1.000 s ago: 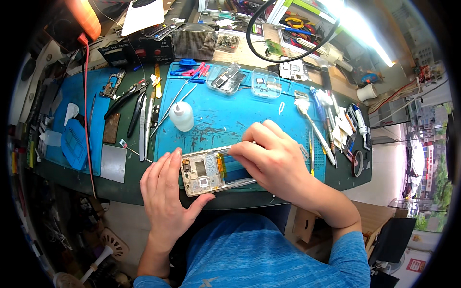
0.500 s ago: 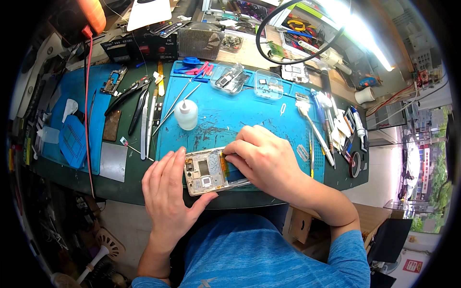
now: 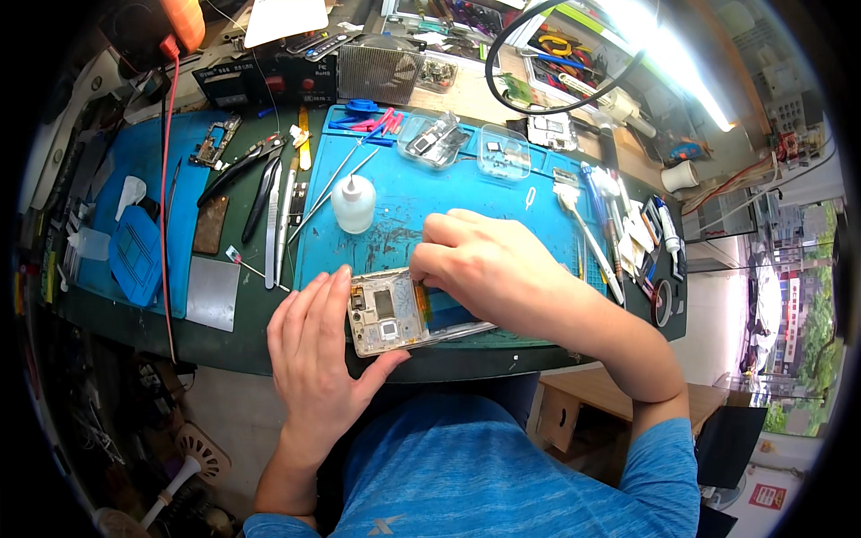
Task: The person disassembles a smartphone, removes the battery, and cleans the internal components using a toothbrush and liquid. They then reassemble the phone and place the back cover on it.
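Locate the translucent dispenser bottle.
In the head view, the translucent dispenser bottle stands left of centre on the blue mat, just beyond the phone frame.

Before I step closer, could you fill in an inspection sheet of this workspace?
Surface: scratched blue rectangular mat on a dark green tabletop.
Job's things: opened rectangular phone with a silver metal frame, near the front edge.
Clutter: translucent white plastic bottle, black-handled metal pliers, clear plastic box of small parts.
Hands: left hand at the phone's left end, fingers extended; right hand over its far side, fingertips bunched, anything pinched hidden.
Cables: thin red cable crossing a second blue mat at left.
Surroundings: bright white tube lamp at upper right; greenery outdoors, far right.
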`<state>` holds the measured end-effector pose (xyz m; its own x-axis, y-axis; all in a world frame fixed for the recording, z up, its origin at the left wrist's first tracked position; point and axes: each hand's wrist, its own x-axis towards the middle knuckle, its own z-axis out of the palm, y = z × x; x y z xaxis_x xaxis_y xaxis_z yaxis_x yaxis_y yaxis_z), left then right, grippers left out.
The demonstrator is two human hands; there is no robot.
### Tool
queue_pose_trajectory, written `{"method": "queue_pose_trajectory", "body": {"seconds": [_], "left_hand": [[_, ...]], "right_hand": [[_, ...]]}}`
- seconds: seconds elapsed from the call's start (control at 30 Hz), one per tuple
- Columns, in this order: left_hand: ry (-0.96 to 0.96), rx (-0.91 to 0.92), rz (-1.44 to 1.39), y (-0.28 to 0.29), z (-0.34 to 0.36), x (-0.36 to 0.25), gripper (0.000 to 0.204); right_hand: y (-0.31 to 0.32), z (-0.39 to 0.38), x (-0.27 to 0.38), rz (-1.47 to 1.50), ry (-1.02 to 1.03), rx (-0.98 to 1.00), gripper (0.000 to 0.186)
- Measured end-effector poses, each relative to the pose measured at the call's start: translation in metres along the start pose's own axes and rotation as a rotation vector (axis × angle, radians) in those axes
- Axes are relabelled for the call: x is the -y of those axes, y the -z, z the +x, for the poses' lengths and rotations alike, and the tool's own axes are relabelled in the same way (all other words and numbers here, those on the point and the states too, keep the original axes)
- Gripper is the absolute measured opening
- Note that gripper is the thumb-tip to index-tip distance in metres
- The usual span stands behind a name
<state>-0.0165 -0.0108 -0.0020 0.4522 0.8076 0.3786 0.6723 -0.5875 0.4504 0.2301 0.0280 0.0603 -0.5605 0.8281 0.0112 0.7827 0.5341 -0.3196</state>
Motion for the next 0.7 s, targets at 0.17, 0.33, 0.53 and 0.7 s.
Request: {"method": "queue_pose_trajectory", "body": {"seconds": [0.17, 0.33, 0.53, 0.7], "left_hand": [[0.000, 0.004, -0.008, 0.000, 0.000, -0.001, 0.095], [0.002, 0.005, 0.004, 0.000, 0.001, -0.001, 0.095], [0.010, 0.023, 0.011, 0.000, 0.000, -0.001, 0.097], [0.011, 0.023, 0.022, 0.001, 0.002, -0.003, 0.096]], "right_hand": [[0.000, 0.004, -0.007, 0.070, 0.031, 0.032, 0.010], [0.001, 0.004, -0.011, 0.006, 0.111, 0.006, 0.013], [-0.004, -0.004, -0.014, -0.070, 0.176, -0.042, 0.015], [-0.004, -0.010, -0.015, -0.058, 0.189, -0.065, 0.016]]}}
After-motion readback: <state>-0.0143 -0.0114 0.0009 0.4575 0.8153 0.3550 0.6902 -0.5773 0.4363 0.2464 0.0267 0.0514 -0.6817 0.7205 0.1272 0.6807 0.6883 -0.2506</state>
